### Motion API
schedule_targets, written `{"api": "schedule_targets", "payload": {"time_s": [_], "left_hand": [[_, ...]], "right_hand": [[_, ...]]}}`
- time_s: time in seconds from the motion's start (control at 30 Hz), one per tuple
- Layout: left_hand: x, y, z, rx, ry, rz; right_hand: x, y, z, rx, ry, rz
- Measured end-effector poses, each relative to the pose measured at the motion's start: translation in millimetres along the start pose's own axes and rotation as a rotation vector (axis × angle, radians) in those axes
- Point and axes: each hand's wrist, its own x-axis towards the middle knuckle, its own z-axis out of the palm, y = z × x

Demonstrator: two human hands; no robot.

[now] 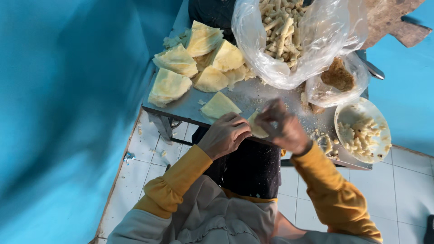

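Both hands fold a pale wrapper at the desk edge.
Left hand (pixel 224 134) and right hand (pixel 284 129) pinch the wrapper (pixel 257 129); a filling plate (pixel 361 131) sits beside them on the desk (pixel 181 108).

1. A large clear plastic bag (pixel 289 40) of pale stick-shaped pieces sits open at the table's far edge.
2. A smaller clear plastic bag (pixel 337 81) holding brown crumbs lies just beside it.

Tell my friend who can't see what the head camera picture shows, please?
A person's left hand and right hand pinch a folded pale yellow wrapper at the edge of a small metal table. Further back lie triangular folded wrappers and a clear bag of finger-shaped rolls; a plate of filling sits right.
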Motion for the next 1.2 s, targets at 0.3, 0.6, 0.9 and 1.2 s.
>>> {"api": "schedule_targets", "payload": {"time_s": [0.3,0.6,0.9,1.2], "left_hand": [[-3.8,2.0,3.3,0.088,0.040,0.010],[-13.4,18.7,13.2,0.620,0.130,0.113],[-23.4,22.2,19.0,0.555,0.003,0.171],[-18.6,7.8,27.5,0.482,-0.015,0.186]], "right_hand": [[-27.1,-54.9,-7.0,-0.223,-0.028,0.229],[-39.8,-53.2,0.1,-0.494,-0.035,0.228],[-38.6,-58.6,12.2,-0.340,0.151,0.151],[-26.3,-73.4,8.3,-0.195,0.072,0.333]]}}
